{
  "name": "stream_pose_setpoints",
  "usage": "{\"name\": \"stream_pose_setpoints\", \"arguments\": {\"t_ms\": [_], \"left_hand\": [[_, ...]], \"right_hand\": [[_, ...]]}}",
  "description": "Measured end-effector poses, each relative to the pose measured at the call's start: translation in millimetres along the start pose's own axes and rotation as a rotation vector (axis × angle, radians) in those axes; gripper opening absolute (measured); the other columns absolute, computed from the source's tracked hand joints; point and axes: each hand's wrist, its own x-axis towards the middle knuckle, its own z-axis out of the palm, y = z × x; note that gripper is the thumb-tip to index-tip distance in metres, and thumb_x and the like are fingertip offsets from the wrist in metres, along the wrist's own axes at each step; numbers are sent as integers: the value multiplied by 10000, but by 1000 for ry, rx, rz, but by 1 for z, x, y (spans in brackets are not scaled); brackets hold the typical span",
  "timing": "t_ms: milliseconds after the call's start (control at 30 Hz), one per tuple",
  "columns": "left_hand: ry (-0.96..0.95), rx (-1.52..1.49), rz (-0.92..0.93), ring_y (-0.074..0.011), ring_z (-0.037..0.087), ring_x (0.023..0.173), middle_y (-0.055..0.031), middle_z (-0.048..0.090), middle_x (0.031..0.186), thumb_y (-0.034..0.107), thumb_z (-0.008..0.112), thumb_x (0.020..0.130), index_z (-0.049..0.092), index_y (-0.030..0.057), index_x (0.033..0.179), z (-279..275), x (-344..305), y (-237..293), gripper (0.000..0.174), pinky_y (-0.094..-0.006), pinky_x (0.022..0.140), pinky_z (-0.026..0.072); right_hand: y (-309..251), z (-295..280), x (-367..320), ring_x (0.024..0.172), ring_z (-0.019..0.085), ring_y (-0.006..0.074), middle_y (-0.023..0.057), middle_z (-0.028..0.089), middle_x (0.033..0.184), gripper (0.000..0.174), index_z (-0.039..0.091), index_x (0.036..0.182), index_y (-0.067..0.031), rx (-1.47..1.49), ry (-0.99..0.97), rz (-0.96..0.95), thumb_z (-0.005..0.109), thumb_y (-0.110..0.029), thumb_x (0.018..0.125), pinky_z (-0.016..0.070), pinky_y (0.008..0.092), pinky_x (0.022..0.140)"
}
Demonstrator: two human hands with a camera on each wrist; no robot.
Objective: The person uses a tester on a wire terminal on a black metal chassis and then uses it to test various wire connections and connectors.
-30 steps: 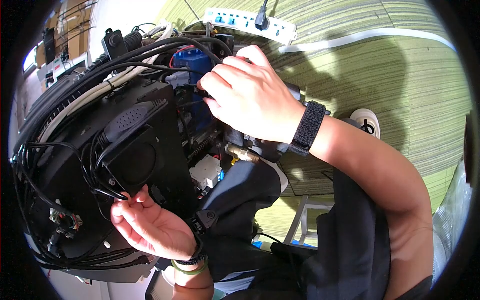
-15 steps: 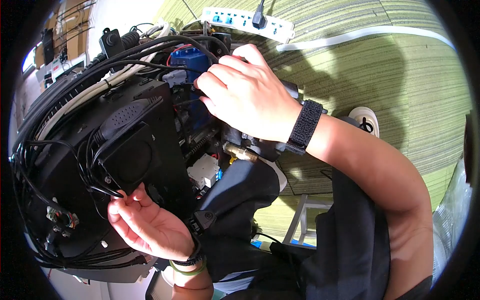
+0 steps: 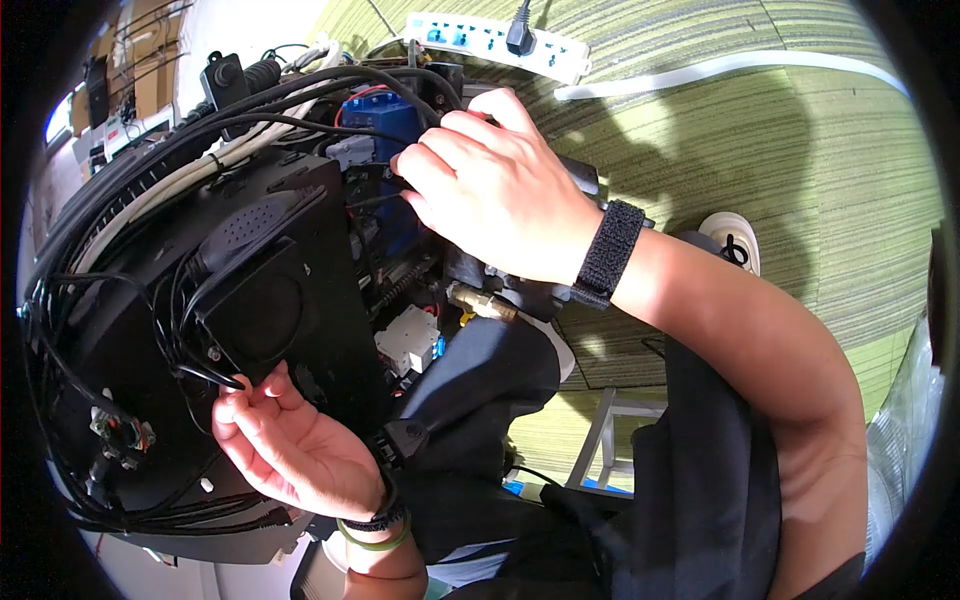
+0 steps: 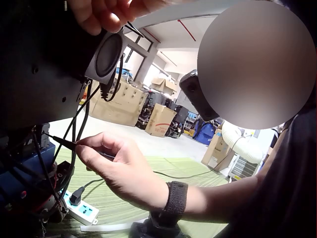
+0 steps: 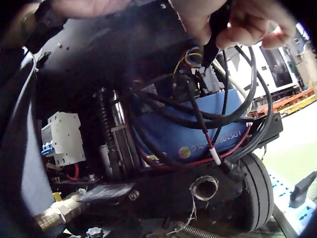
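Note:
My right hand (image 3: 500, 190) is bent over the open side of a black machine housing (image 3: 330, 370). Between its thumb and fingers it pinches a slim black screwdriver (image 4: 64, 144), whose thin tip points in among the wiring. In the right wrist view this tool reaches down to a light grey connector block (image 5: 213, 79) on top of a blue box-shaped unit (image 5: 208, 144). Lower on the housing, my left hand (image 3: 300, 450) pinches thin black cables (image 3: 215, 376) with its fingertips, beside a round black speaker-like part (image 4: 108, 53).
Thick black cables (image 3: 300, 97) arch over the housing's top. A white circuit breaker (image 3: 410, 340) and a brass fitting (image 3: 480, 302) sit near my knee. Behind, a white power strip (image 3: 480, 45) with one plug lies on green carpet. Cardboard boxes (image 4: 119, 101) stand farther off.
The head view has shifted slightly, moving the housing a little left and up in it. Both hands keep their holds, the right still over the wiring.

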Motion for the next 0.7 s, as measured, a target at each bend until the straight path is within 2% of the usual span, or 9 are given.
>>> {"name": "stream_pose_setpoints", "arguments": {"t_ms": [200,367,600,667,700], "left_hand": [[65,8,23,-170,548,873,-115,569,1068,122,477,928,521,-24,1102,4,-1,-3,231,-342,883,461],[124,52,82,-154,537,849,-89,554,1052,152,492,926,518,6,1083,12,-2,-9,216,-328,847,462],[145,176,240,-137,534,851,-77,534,1088,152,429,952,473,60,1084,20,-4,-25,167,-311,828,445],[154,245,298,-144,534,855,-90,509,1133,124,405,955,465,60,1082,23,-6,-28,155,-314,817,449],[156,247,299,-144,534,855,-90,509,1133,124,405,955,465,60,1082,24,-6,-29,155,-314,817,449]], "right_hand": [[-1,-1,0,745,540,176,24,511,688,75,504,759,-85,11,24,-8,495,-150,794,362,361,789],[0,-1,0,748,550,177,26,529,706,72,519,786,-79,-28,3,-12,496,-147,793,368,361,794],[-3,-3,0,754,552,174,25,534,718,79,524,807,-76,-62,-18,-8,495,-148,792,368,354,799],[-4,-5,0,791,543,174,15,555,784,200,549,887,-86,-54,-80,25,653,-147,727,353,342,796],[-4,-5,0,791,543,174,15,555,784,200,549,887,-86,-52,-80,24,653,-147,727,353,342,796]]}}
